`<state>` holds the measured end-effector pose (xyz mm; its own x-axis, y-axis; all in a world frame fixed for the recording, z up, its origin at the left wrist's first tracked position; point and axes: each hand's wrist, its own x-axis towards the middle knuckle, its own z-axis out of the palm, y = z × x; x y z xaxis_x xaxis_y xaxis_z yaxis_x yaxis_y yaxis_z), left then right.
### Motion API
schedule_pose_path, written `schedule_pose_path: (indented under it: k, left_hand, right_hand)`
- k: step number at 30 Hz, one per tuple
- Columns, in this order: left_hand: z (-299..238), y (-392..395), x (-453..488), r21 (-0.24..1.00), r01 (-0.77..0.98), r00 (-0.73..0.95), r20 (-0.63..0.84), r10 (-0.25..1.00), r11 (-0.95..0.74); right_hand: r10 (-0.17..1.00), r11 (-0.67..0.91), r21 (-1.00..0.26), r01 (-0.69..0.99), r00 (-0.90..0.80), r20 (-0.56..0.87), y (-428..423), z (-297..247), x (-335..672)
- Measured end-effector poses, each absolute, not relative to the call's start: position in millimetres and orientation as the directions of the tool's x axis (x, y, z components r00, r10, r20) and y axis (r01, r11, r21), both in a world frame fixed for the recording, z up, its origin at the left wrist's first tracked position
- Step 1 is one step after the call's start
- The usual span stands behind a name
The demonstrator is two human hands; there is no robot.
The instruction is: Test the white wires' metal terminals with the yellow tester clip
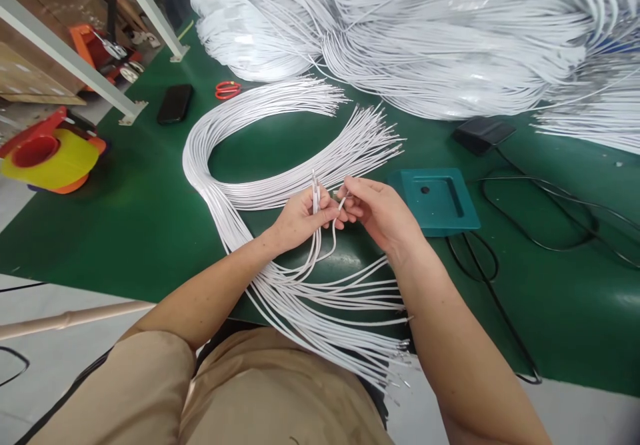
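My left hand [303, 217] is closed around a few white cables [316, 232], whose ends stick up above the thumb. One cable bends over to the right, and my right hand [376, 206] pinches it close to its tip. Both hands almost touch, above the green table [120, 212]. Beneath and behind them a curved bundle of white cables [197, 145] lies on the tabletop, its cut ends fanning out to the right. More loose cables [325, 305] from the bundle spread toward my lap and pass by my right forearm.
Big heaps of white cables [450, 45] fill the back. Around the bundle are red-handled scissors [228, 90], a black phone-like object [175, 103], a teal tray-like device [440, 202] and a black box [483, 135] with cords. A yellow-and-red tape roll [53, 155] is at left, near a metal post [65, 52].
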<state>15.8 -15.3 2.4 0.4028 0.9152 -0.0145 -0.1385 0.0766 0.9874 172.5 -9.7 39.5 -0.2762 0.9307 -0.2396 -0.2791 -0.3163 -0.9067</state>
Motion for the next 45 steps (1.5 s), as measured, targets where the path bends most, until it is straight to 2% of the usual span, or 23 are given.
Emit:
schedule_pose_path:
  k: [4,8,12,15,18,22,26,30,32,35,38,45]
  left_hand:
    - [1,-13,12,0.984,-0.163,0.374,-0.007,0.928,0.073]
    - [1,-12,11,0.984,-0.162,0.322,-0.021,0.946,0.077]
    - [1,-13,10,0.986,-0.151,0.291,-0.02,0.957,0.067]
    - [1,-12,8,0.98,-0.188,0.35,0.009,0.937,0.061]
    - [1,-11,8,0.96,-0.251,0.43,-0.005,0.903,0.125]
    - [4,-10,8,0.909,-0.322,0.45,-0.1,0.887,0.265]
    - [3,-7,7,0.894,-0.333,0.42,-0.144,0.896,0.3]
    - [-3,-1,4,0.958,-0.166,0.342,-0.168,0.925,0.236]
    - [-6,1,4,0.977,-0.072,0.307,-0.168,0.937,0.198]
    - [-9,1,5,0.989,0.02,0.302,-0.142,0.943,0.143]
    - [-11,1,7,0.992,0.071,0.297,-0.117,0.948,0.1]
    - [-15,2,8,0.973,0.225,0.26,-0.112,0.959,0.052]
  right_hand:
    - [0.92,-0.337,-0.881,-0.333,-0.316,-0.232,-9,37,176]
    - [0.946,-0.278,-0.919,-0.281,-0.247,-0.211,-9,37,177]
    - [0.993,-0.083,-0.996,-0.045,-0.089,-0.079,-12,40,174]
    - [0.998,0.056,-0.985,0.164,-0.016,0.054,-14,39,171]
    - [0.968,0.24,-0.88,0.41,-0.034,0.249,-15,34,169]
    - [0.879,0.436,-0.559,0.706,-0.199,0.434,-15,26,168]
    - [0.813,0.531,-0.238,0.813,-0.411,0.412,-13,27,171]
    - [0.835,0.464,-0.071,0.883,-0.409,0.369,-10,32,184]
    - [0.858,0.442,-0.054,0.896,-0.404,0.316,-8,32,191]
    - [0.875,0.451,-0.099,0.887,-0.417,0.245,-5,31,199]
    - [0.878,0.451,-0.133,0.883,-0.412,0.245,-3,30,203]
    - [0.88,0.428,-0.114,0.896,-0.385,0.277,0,28,202]
